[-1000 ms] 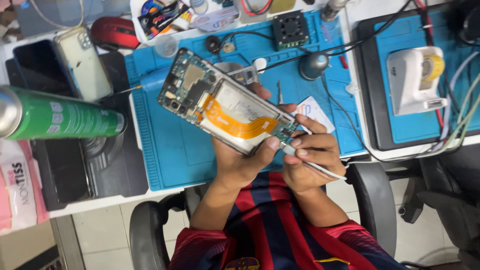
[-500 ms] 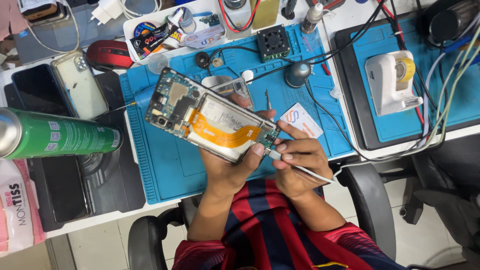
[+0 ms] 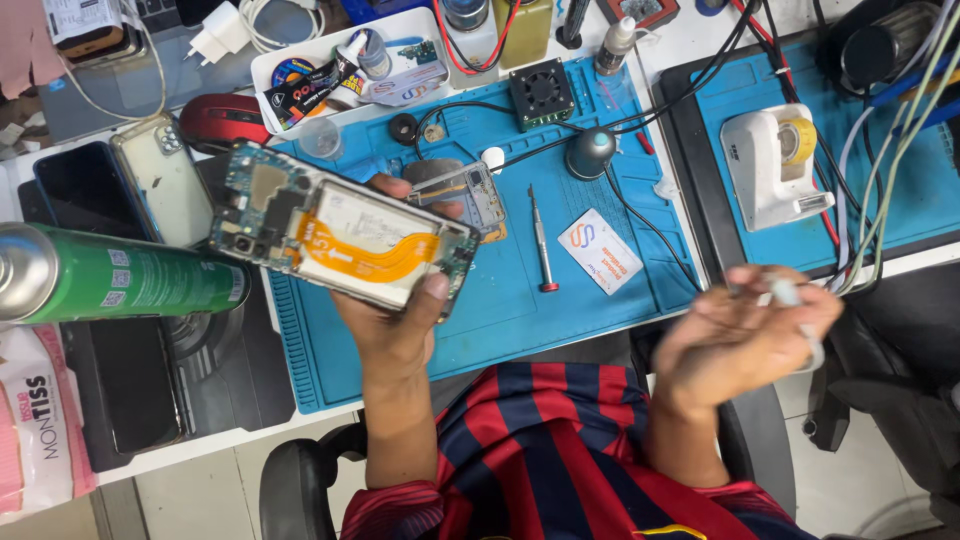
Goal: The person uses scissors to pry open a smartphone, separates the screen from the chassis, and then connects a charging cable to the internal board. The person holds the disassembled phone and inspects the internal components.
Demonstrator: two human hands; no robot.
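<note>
Our left hand grips an opened phone by its lower edge, thumb pressed on the near corner and fingers curled behind; the phone sits raised above the blue work mat, its orange flex cable and circuit board facing us. Our right hand is off to the right, past the mat's edge and over the chair, blurred; it seems to close around a thin pale tool, though we cannot tell how firmly.

Beyond the left hand, a white tray holds small bottles, tape rolls and packets (too jumbled to sort). Beyond the right hand, a white tape dispenser carries a yellow roll.

Between the hands, the mat's near edge lies open, with only a screwdriver and a white card farther in. Left of the left hand, a green spray can lies on its side over dark phones, cut off at the frame's edge.
</note>
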